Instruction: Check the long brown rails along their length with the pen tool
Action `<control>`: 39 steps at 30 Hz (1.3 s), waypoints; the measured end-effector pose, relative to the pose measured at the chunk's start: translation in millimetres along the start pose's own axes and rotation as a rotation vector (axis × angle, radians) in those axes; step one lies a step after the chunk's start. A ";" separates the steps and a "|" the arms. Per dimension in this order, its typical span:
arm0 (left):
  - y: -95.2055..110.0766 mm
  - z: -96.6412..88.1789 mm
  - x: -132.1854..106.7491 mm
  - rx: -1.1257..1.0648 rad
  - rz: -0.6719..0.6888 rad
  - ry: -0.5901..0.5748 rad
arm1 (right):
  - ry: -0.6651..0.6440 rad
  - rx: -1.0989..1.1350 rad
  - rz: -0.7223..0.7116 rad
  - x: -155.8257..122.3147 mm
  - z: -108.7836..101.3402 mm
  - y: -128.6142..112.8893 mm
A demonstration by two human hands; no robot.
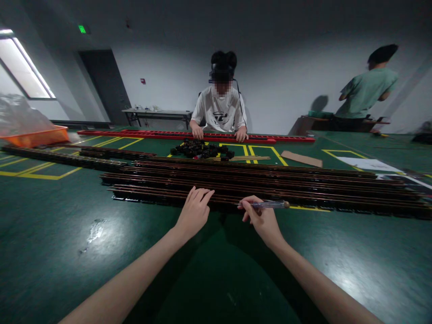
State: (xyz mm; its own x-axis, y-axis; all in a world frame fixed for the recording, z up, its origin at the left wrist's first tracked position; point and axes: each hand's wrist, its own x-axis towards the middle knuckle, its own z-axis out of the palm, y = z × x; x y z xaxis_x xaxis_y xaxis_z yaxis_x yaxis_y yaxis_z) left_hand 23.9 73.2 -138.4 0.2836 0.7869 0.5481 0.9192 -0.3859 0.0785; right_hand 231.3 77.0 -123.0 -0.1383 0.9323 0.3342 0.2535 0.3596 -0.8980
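The strips look glossy, the tool clear plastic, the tabletop smooth, shiny — the cardboard matt.

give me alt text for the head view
A left hand lies at the near edge of long dark strips on a green table, while the right hand has a clear-handled tool in its grip, tip near the strips. Opposite, a person in white is at red rails; a person in green stands farther back, turned away.
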 end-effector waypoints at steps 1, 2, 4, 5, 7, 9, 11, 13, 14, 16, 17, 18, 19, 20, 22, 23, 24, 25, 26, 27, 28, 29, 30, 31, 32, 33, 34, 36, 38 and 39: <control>0.0 0.1 -0.1 -0.019 0.010 -0.005 | 0.000 0.001 0.001 0.4 0.0 0.2; -0.2 0.4 -0.3 -0.033 0.017 -0.012 | 0.001 0.001 0.002 0.7 0.0 0.3; -0.7 1.2 -0.6 -0.045 0.019 -0.025 | -0.001 0.001 0.004 1.2 0.0 0.5; -1.1 1.8 -0.7 -0.045 0.016 -0.030 | -0.004 0.001 0.003 1.3 0.1 0.6; -1.8 2.8 -0.7 -0.041 0.011 -0.039 | -0.002 0.004 0.000 1.3 0.2 0.9; -2.2 3.5 -0.6 -0.036 0.005 -0.049 | 0.000 0.006 -0.003 1.0 0.2 1.1; -2.5 3.7 -0.4 -0.033 -0.001 -0.058 | -0.004 0.005 -0.002 0.6 -0.1 1.3; -2.5 3.3 -0.2 -0.032 -0.006 -0.061 | -0.011 0.006 0.003 0.3 -0.5 1.6; -2.4 3.1 -0.1 -0.030 -0.006 -0.060 | -0.012 0.009 0.005 0.2 -0.6 1.8; -2.4 2.7 0.0 -0.023 -0.005 -0.055 | -0.015 0.014 0.005 0.3 -1.0 2.4; -2.4 2.7 0.0 -0.020 -0.004 -0.052 | -0.017 0.015 0.002 0.5 -1.1 2.7; -2.4 2.7 0.0 -0.017 -0.004 -0.050 | -0.019 0.014 -0.004 0.8 -1.2 3.0; -2.4 2.9 -0.1 -0.014 -0.004 -0.046 | -0.022 0.011 -0.009 1.0 -1.3 3.3; -2.5 3.1 -0.2 -0.012 -0.004 -0.042 | -0.025 0.007 -0.013 1.2 -1.4 3.4; -2.8 3.6 -0.4 -0.012 -0.005 -0.036 | -0.025 0.005 -0.011 1.3 -1.4 3.3; -2.9 3.9 -0.5 -0.013 -0.007 -0.036 | -0.025 0.006 -0.007 1.3 -1.4 3.0; -3.0 4.1 -0.6 -0.013 -0.008 -0.039 | -0.023 0.006 -0.004 1.2 -1.3 2.7; -3.0 4.3 -0.6 -0.013 -0.011 -0.043 | -0.020 0.006 -0.002 1.0 -1.2 2.4; -3.0 4.4 -0.6 -0.011 -0.011 -0.045 | -0.019 0.004 0.000 0.9 -1.1 2.1; -2.9 4.5 -0.5 -0.008 -0.011 -0.045 | -0.017 0.002 0.002 0.8 -1.0 1.9; -2.7 4.6 -0.4 -0.004 -0.010 -0.042 | -0.016 0.000 0.002 0.8 -0.9 1.9; -2.5 4.6 -0.3 0.000 -0.009 -0.037 | -0.014 0.001 0.004 0.9 -0.8 2.1; -2.3 4.5 -0.2 0.004 -0.009 -0.033 | -0.012 0.003 0.005 1.0 -0.8 2.3; -2.1 4.4 0.0 0.007 -0.009 -0.031 | -0.012 0.004 0.005 1.1 -0.8 2.5; -1.9 4.4 0.1 0.008 -0.010 -0.033 | -0.014 0.005 0.005 1.2 -0.8 2.7; -1.7 4.2 0.3 0.007 -0.013 -0.037 | -0.015 0.004 0.004 1.2 -0.8 2.7; -1.6 4.1 0.4 0.006 -0.016 -0.042 | -0.020 0.000 0.005 1.1 -0.7 2.6; -1.8 3.9 0.5 0.004 -0.029 -0.047 | -0.031 -0.009 0.003 0.6 -0.4 2.0; -2.1 3.9 0.5 0.002 -0.048 -0.047 | -0.044 -0.016 0.005 -0.1 0.0 1.2; -2.2 3.9 0.4 0.003 -0.057 -0.045 | -0.052 -0.017 0.007 -0.4 0.1 0.9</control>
State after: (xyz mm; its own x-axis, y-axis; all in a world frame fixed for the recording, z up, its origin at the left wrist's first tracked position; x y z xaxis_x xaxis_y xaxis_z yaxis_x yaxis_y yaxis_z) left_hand 23.0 76.3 -141.6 0.2432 0.8283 0.5047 0.9347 -0.3391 0.1061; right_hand 231.5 77.0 -124.0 -0.1854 0.9317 0.3122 0.2708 0.3539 -0.8952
